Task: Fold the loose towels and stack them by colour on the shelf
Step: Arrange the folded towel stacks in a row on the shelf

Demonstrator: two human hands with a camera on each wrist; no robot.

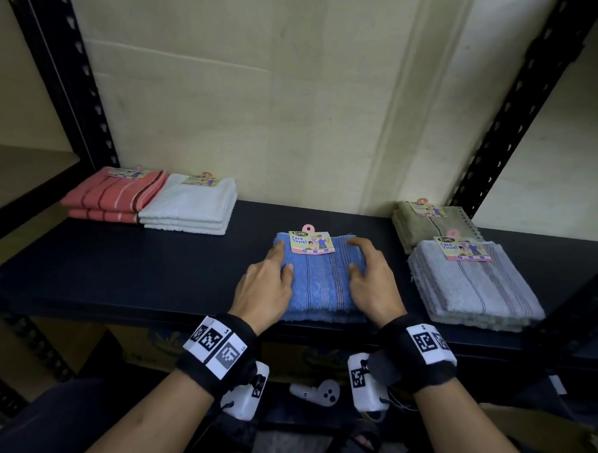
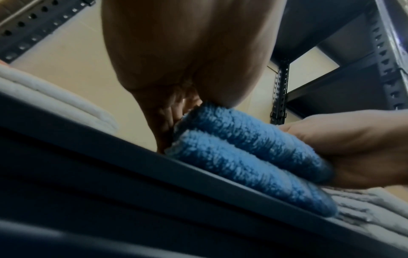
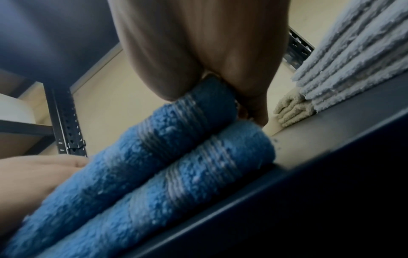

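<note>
Blue towels (image 1: 320,285), two folded ones stacked under a paper label (image 1: 311,242), thinly striped, lie at the front middle of the black shelf (image 1: 135,263). The left hand (image 1: 264,286) and right hand (image 1: 377,284) clasp the stack's sides, thumbs on top, fingers bent down the edges. Four other stacks: red towels (image 1: 114,194), white towels (image 1: 192,204), olive towels (image 1: 424,226), grey towels (image 1: 473,288).

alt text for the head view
A left hand and right hand hold a folded blue towel on a dark shelf. At back left sit a pink stack and white stack; at right, a green stack and grey stack.
</note>
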